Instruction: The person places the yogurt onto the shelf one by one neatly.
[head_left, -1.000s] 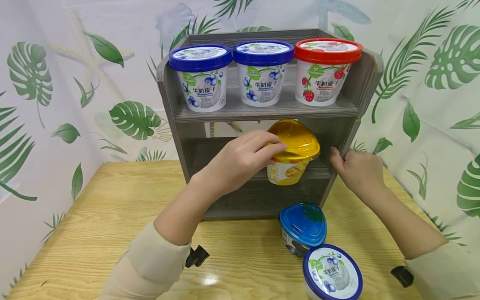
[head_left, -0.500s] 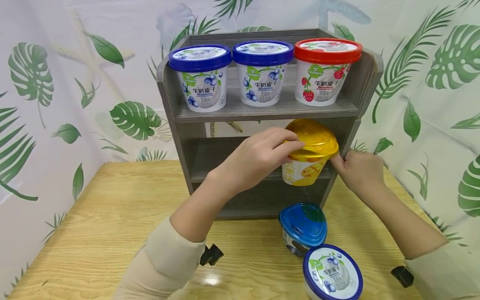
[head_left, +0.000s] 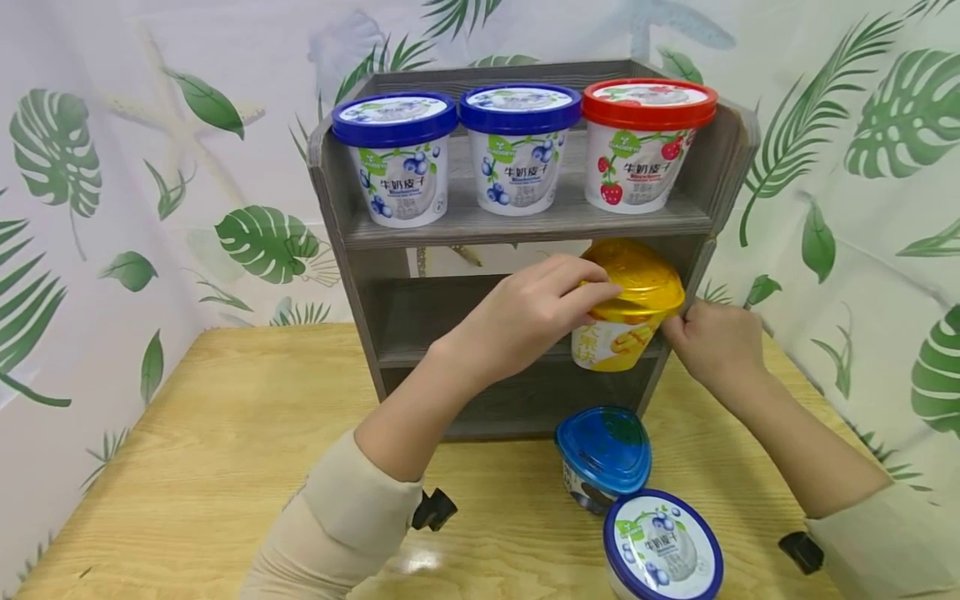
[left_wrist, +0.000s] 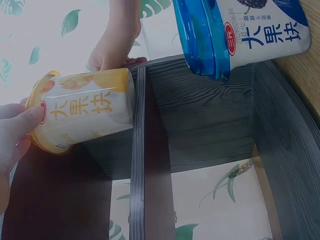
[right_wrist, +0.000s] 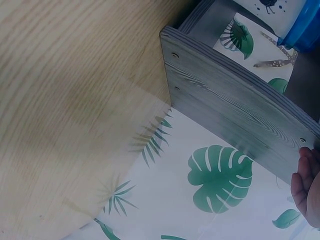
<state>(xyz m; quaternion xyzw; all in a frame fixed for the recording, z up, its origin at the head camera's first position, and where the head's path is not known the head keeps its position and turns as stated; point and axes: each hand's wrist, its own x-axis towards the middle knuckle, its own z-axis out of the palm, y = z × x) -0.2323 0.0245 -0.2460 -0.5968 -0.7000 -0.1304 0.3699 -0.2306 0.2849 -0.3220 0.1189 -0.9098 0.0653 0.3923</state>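
My left hand pinches the lid rim of a yellow-lidded cup with a mango picture on its side. The cup stands at the right end of the middle level of a grey wooden shelf, near its front edge. In the left wrist view, thumb and fingers hold that cup by the lid. My right hand grips the shelf's right side panel, thumb at the front edge beside the cup. The right wrist view shows its curled fingers against the panel's outer face.
Two blueberry tubs and a red-lidded strawberry tub line the top level. On the wooden table, in front of the shelf, sit a blue-lidded cup and a round blueberry tub. A leaf-print cloth hangs behind.
My left hand has moved the yellow-lidded cup to the right along the middle level, up to the right side panel. My right hand has stayed on the panel.
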